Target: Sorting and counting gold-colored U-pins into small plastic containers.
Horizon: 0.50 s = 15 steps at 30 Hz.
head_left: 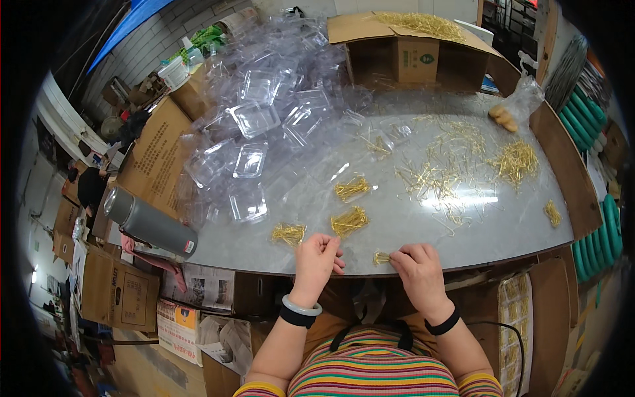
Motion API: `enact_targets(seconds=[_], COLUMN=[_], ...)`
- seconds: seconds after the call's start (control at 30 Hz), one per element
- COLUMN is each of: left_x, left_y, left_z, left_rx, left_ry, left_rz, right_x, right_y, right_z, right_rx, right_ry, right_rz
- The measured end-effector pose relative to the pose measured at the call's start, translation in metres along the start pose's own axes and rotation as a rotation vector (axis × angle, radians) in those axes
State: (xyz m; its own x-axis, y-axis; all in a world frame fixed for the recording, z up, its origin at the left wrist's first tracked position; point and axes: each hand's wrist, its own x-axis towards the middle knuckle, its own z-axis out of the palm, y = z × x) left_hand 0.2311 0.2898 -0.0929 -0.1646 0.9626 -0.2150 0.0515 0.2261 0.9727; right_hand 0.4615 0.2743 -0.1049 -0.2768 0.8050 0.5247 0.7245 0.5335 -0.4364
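Observation:
At the table's near edge my right hand (420, 272) is closed, its fingertips on a small bunch of thin gold wire hooks (381, 258). My left hand (317, 261) is beside it to the left, thumb and fingers curled together; anything inside them is too small to make out. Just beyond the left hand lie a bundle of gold wire hooks (288, 233) and a second bundle (349, 221). A third bundle (352, 189) rests farther back. Loose gold hooks (456, 155) are scattered across the right half of the grey table (410, 228), next to a denser heap (516, 162).
Clear plastic clamshell boxes (254, 119) pile up at the back left. A grey bottle (149, 221) leans at the left edge. An open cardboard box (410, 63) stands behind, with gold hooks on top. Cardboard (562, 169) walls the right side; a small gold bundle (552, 213) lies nearby.

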Motion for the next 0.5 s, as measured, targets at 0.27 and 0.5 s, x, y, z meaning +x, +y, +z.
enact_targets(seconds=[0.27,0.5], left_x=[-0.021,-0.030], left_y=[0.001,-0.014], left_z=[-0.002,-0.006], left_rx=[-0.242,-0.552], left_ry=[-0.069,-0.210], left_rz=[-0.098,-0.059], right_x=[-0.011,-0.021], right_y=[0.009,0.021], right_z=[-0.007,-0.002], right_rx=[-0.089,-0.097], right_ry=[-0.057,-0.030], right_rz=[-0.233,-0.335])
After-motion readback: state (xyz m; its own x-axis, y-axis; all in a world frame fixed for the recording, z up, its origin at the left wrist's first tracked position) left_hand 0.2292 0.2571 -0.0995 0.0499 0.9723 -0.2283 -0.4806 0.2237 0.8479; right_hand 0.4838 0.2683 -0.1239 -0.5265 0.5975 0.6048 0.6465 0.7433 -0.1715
